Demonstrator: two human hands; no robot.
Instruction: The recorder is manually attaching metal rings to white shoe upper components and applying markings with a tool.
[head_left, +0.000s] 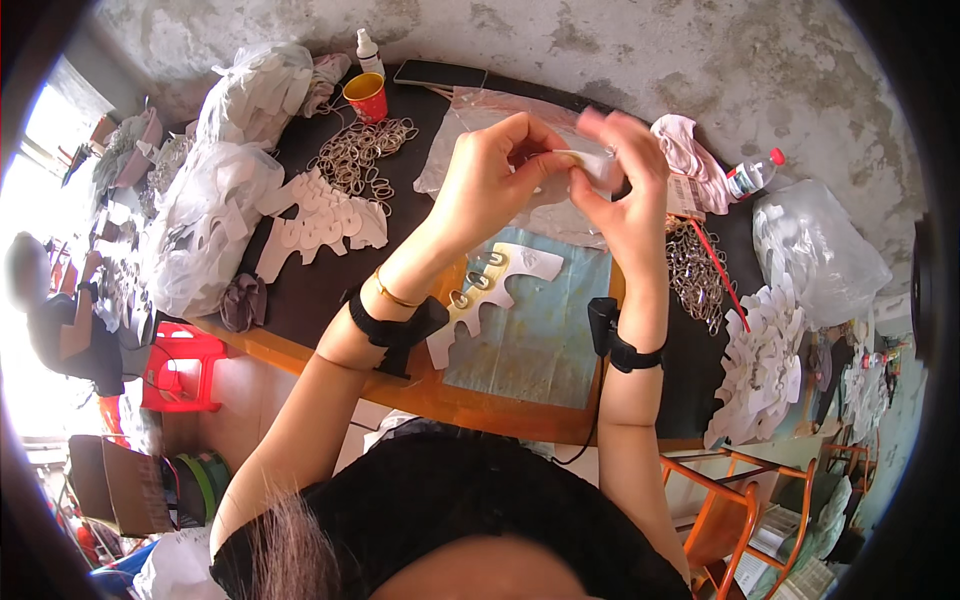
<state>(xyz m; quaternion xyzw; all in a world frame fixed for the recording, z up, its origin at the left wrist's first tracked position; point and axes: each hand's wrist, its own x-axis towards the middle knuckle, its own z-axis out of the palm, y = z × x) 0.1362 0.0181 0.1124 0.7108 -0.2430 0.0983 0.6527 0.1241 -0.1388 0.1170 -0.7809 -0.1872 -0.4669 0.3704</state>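
As both hands hold white material (blurred), metal rings, crinkled plastic

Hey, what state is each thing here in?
Left hand: pinching white piece
Right hand: motion-blurred, grip unclear
Cup: upright, open-topped
Clear bottle: red cap on
White bottle: upright
Scalloped strip: flat on blue sheet
Clear bag: crumpled

Blotchy gray wall, bright window at left, red plastic stool, orange-brown chair at right, pale floor
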